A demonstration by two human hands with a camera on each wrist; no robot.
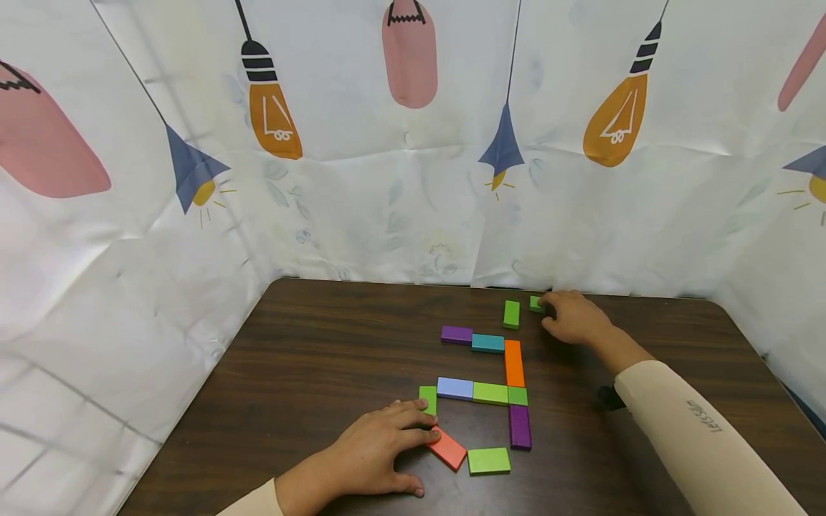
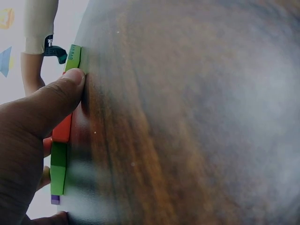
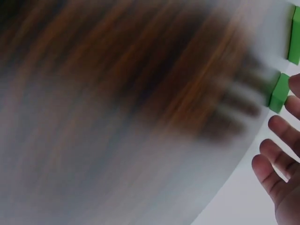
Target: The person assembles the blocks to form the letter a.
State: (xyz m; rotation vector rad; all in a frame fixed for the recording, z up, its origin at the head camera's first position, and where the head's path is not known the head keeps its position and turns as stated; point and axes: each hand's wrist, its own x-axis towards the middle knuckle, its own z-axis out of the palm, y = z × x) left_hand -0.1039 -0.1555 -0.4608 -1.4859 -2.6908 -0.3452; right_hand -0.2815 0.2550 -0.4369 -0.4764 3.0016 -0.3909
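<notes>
My left hand [image 1: 381,448] lies over the near left of the tile figure with its fingers spread. Its fingertips touch the coral tile [image 1: 448,450] and a green tile [image 1: 428,398]. In the left wrist view the thumb overlaps the row of tiles, including a red-looking tile [image 2: 62,129] and a green one [image 2: 58,168]. At the back of the table, my right hand [image 1: 574,317] reaches a small green square tile [image 1: 535,304], partly covered by its fingers. The right wrist view shows loosely extended fingers, their tips right beside that green tile [image 3: 279,93].
A green tile [image 1: 512,314] lies left of the right hand. Purple [image 1: 457,335], teal [image 1: 487,343], orange [image 1: 514,363], blue [image 1: 454,388] and other tiles form a bent chain on the dark wooden table [image 1: 310,337]. A patterned white curtain [image 1: 361,215] hangs behind the table's far edge.
</notes>
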